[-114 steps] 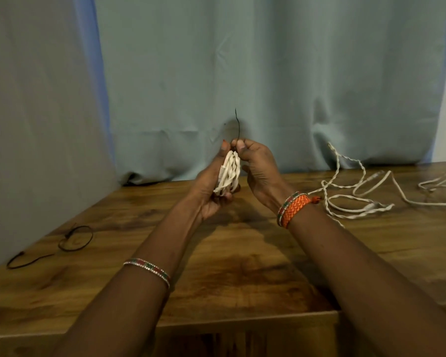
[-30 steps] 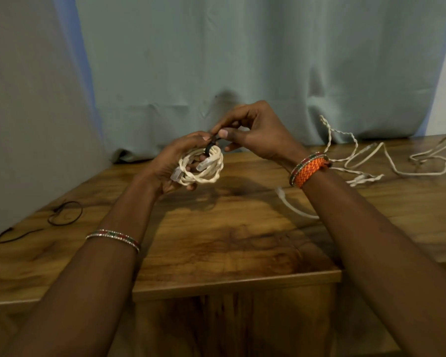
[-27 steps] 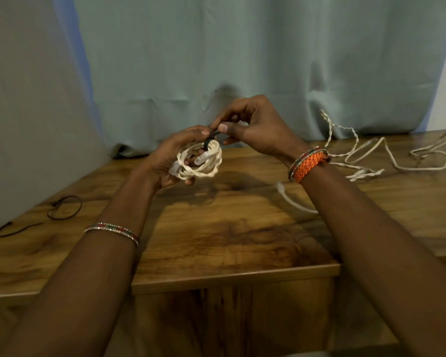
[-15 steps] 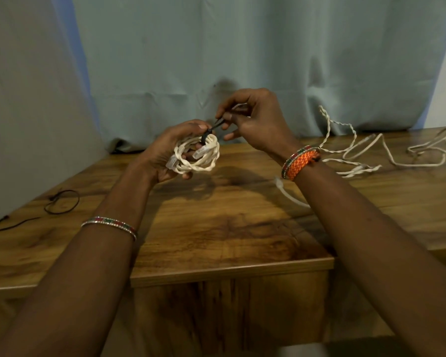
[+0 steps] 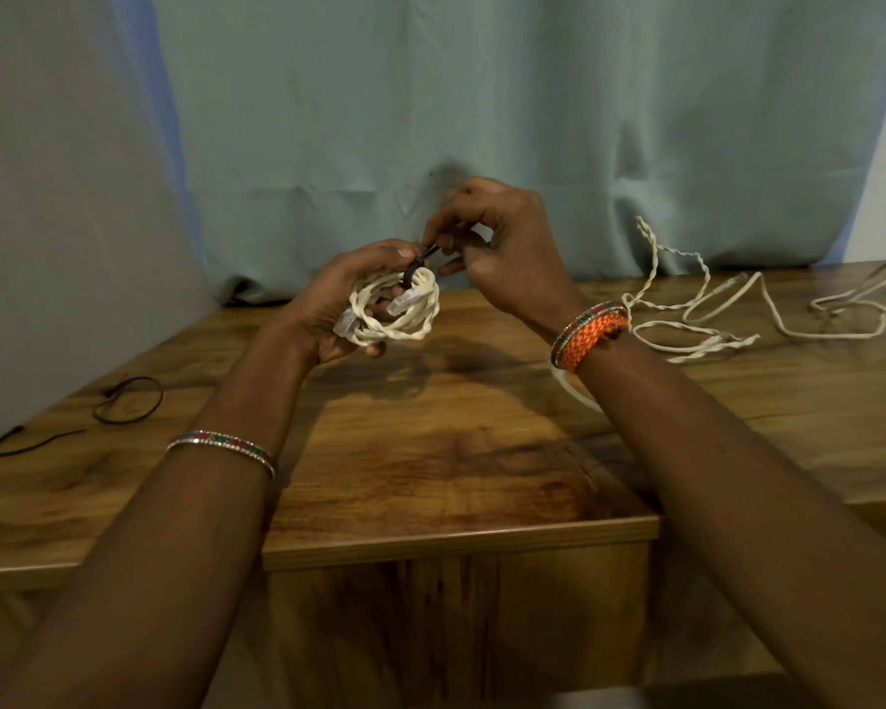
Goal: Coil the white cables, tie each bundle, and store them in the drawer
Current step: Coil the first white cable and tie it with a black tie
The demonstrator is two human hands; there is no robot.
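1. Above the middle of the wooden tabletop (image 5: 430, 452), the left hand (image 5: 349, 299) is cupping a coiled white cable bundle (image 5: 400, 312), fingers curled round its loops, thumb pressing near the top.
2. Around the top of the bundle, a black cable tie (image 5: 414, 266) is looping the strands; its free end is running up to the right hand (image 5: 502, 253).
3. The right hand is pinching that tie end between thumb and forefinger, remaining fingers curled, just beside the left hand.
4. On the right of the tabletop, loose white cables (image 5: 712, 309) are lying uncoiled, one strand rising against the blue-grey curtain (image 5: 482, 94).
5. At the far left of the tabletop, spare black cable ties (image 5: 124, 401) are lying, well apart from the bundle.
6. Beaded bangles are sitting on both wrists; the right also carries an orange woven band (image 5: 592, 337).
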